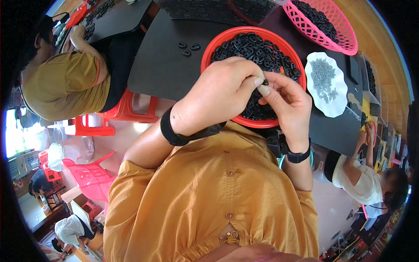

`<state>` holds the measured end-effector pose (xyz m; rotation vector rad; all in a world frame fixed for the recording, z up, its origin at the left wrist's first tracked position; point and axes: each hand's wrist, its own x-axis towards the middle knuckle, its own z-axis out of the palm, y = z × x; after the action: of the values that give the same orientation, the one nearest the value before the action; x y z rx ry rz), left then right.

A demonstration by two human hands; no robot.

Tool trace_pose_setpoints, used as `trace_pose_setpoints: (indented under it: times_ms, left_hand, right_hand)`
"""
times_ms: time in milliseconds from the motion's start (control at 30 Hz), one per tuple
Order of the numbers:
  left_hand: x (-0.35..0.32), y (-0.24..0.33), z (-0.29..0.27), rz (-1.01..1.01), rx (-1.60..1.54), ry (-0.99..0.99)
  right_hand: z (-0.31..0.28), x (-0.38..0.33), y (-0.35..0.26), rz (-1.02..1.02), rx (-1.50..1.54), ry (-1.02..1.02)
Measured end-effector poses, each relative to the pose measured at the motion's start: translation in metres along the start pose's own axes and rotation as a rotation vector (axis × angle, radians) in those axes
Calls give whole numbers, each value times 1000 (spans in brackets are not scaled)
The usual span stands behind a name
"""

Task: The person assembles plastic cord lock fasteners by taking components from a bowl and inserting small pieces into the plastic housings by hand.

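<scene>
Both my hands meet above a red basin (204, 56) full of small black oval plastic parts (251, 43). My left hand (220, 94) is closed, its thumb and forefinger pinching at a tiny dark piece (265, 81). From the other side my right hand (290, 102) pinches at the same spot with thumb and forefinger, the other fingers curled behind. Fingertips cover most of the piece, which looks like one of the black oval parts. Just right of the basin, a white wavy-edged dish (328, 108) holds a heap of small clear-grey pieces (324, 81).
Three loose black oval parts (186, 53) lie on the dark table (157, 72), left of the basin. A pink lattice basket (351, 41) of black parts stands at the far right, a clear bin (218, 11) at the back. Co-workers sit left and right; red stools (135, 107) stand nearby.
</scene>
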<state>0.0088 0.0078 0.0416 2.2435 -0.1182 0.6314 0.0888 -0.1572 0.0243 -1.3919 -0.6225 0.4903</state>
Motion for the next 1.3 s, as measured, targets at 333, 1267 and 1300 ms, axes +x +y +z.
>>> trace_pose_setpoints:
  times_ms: [333, 1267, 1300]
  left_hand:
    - [10, -26, -15, -26, 174, -195]
    - [34, -37, 9, 148, 354, -522]
    - [34, -40, 9, 151, 366, -565]
  right_hand:
    - [-16, 10, -6, 21, 178, 85]
    - [-24, 7, 2, 51, 213, 111]
    - [-25, 7, 3, 54, 214, 108]
